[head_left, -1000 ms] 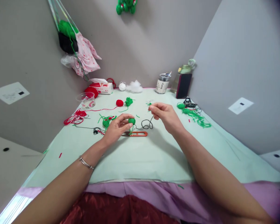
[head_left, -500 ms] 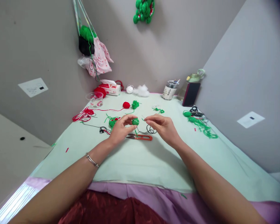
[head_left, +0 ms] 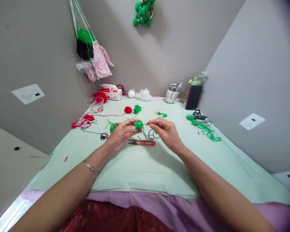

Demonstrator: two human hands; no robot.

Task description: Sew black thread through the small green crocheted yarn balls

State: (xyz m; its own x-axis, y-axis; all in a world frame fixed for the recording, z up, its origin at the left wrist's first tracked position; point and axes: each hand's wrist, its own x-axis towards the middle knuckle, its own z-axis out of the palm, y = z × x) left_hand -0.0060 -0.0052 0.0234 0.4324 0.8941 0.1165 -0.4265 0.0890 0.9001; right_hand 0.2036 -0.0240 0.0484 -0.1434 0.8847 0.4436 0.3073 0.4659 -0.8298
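A small round green yarn piece (head_left: 138, 125) is held between the fingers and thumb of my left hand (head_left: 120, 133). To its right, my right hand (head_left: 165, 130) pinches a thin needle (head_left: 145, 121) between thumb and forefinger, its tip pointing up and left. Orange-handled thread snips (head_left: 145, 142) lie on the pale green cloth just below both hands. Behind my left hand sits a green and red yarn piece (head_left: 113, 127), partly hidden. A loop of dark thread (head_left: 152, 134) rests between the hands.
Red yarn (head_left: 83, 121) and a clear tub (head_left: 96, 106) are at the left. A red ball (head_left: 128, 110) and green yarn bundle (head_left: 137, 109) lie behind my hands. At the right are green strands (head_left: 207, 130), a phone (head_left: 194, 97) and a pen jar (head_left: 172, 94).
The view has shifted slightly, so the scene sits further left. My left hand has turned the green piece, which now shows more of its surface and a dark line across it.
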